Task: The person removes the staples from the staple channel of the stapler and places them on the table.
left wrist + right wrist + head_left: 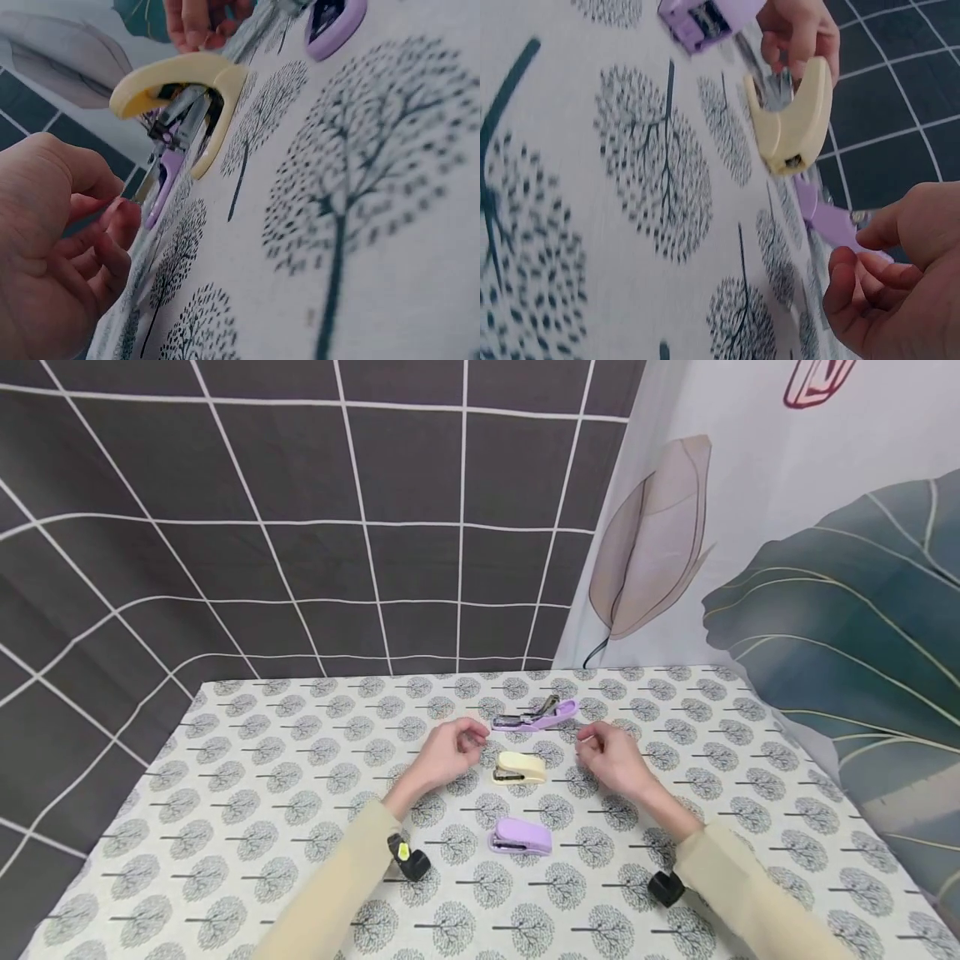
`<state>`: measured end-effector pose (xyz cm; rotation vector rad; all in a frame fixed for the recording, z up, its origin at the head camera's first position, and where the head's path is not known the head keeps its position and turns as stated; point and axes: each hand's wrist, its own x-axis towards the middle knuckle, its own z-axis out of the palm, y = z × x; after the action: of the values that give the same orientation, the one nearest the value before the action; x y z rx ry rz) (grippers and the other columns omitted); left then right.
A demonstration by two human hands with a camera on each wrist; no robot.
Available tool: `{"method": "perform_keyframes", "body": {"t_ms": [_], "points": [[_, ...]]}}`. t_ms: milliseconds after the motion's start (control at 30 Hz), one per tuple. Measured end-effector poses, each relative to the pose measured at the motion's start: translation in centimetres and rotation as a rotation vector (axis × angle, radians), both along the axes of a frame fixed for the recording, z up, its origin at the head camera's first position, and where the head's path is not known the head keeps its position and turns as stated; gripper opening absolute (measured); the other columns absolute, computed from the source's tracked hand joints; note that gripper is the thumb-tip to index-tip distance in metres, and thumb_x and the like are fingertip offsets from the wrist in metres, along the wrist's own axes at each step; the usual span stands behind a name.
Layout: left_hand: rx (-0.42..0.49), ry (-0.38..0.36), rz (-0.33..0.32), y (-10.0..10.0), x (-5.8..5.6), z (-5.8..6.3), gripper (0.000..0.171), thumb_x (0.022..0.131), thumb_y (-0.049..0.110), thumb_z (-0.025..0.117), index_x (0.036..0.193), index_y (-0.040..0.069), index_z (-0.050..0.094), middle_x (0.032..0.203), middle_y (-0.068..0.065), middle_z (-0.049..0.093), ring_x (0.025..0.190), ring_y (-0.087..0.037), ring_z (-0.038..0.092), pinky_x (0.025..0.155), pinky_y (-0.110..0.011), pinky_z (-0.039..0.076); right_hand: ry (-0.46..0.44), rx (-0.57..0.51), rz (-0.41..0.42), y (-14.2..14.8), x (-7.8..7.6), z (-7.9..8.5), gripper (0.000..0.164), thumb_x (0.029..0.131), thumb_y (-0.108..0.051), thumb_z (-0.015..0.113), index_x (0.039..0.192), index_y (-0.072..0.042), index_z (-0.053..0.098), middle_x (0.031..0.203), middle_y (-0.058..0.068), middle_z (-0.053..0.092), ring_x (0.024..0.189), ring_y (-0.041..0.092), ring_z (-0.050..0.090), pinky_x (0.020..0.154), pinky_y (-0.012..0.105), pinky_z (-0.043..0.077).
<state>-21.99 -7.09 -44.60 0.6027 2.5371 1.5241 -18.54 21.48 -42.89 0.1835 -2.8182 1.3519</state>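
A purple stapler (551, 717) lies spread apart at the back, its metal inner parts raised. My left hand (452, 750) is by its left end, fingers loosely bent and fingertips close to the metal tip. On the other side, my right hand (611, 756) hovers by the purple right end with thumb and fingers loosely curled, nothing visible between them. Between and slightly in front of the hands sits a cream-yellow stapler (522, 766), closed over its metal part. Nearer the front is a second purple stapler (522, 836), upright and folded together.
The table is covered with a white cloth (285, 860) printed with grey trees. Behind it hangs a dark curtain (300, 560) with white grid lines, and a leaf-patterned curtain (735, 610) hangs at the right. Each wrist wears a small black camera (411, 860).
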Motion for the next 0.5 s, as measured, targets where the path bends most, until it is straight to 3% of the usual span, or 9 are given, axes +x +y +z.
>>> {"method": "perform_keyframes", "body": {"t_ms": [100,200,333,500], "points": [[-0.013,-0.021,-0.030,0.0,0.9,0.0,0.036,0.080,-0.009,0.066,0.115,0.000,0.063,0.102,-0.006,0.065,0.081,-0.015,0.060,0.077,-0.031,0.053,0.044,-0.026,0.063,-0.6,0.3,0.3,0.022,0.090,0.006,0.060,0.111,0.013,0.060,0.088,0.012,0.064,0.076,0.021,0.060,0.064,0.024,0.052],[-0.056,-0.017,-0.066,0.1,1.6,0.0,0.040,0.079,-0.006,0.070,0.117,0.001,0.061,0.107,-0.005,0.063,0.080,-0.013,0.059,0.076,-0.029,0.052,0.106,-0.028,0.138,-1.3,0.7,0.6,0.023,0.089,0.008,0.062,0.112,0.012,0.060,0.097,0.017,0.065,0.084,0.026,0.062,0.073,0.030,0.055],[-0.110,0.029,-0.090,0.6,2.4,-0.3,0.044,0.079,0.001,0.078,0.119,0.003,0.061,0.110,-0.005,0.060,0.076,-0.010,0.059,0.074,-0.029,0.052,0.200,0.001,0.248,-2.7,1.3,0.7,0.028,0.087,0.008,0.066,0.114,0.009,0.060,0.109,0.022,0.063,0.094,0.035,0.063,0.080,0.040,0.056],[-0.114,0.104,-0.079,1.2,2.8,-1.0,0.043,0.076,0.004,0.083,0.115,0.005,0.064,0.106,-0.003,0.062,0.072,-0.006,0.057,0.075,-0.029,0.049,0.281,0.051,0.361,-4.5,1.7,0.6,0.037,0.084,0.008,0.070,0.119,0.006,0.060,0.118,0.022,0.061,0.103,0.041,0.060,0.088,0.050,0.053]]}}
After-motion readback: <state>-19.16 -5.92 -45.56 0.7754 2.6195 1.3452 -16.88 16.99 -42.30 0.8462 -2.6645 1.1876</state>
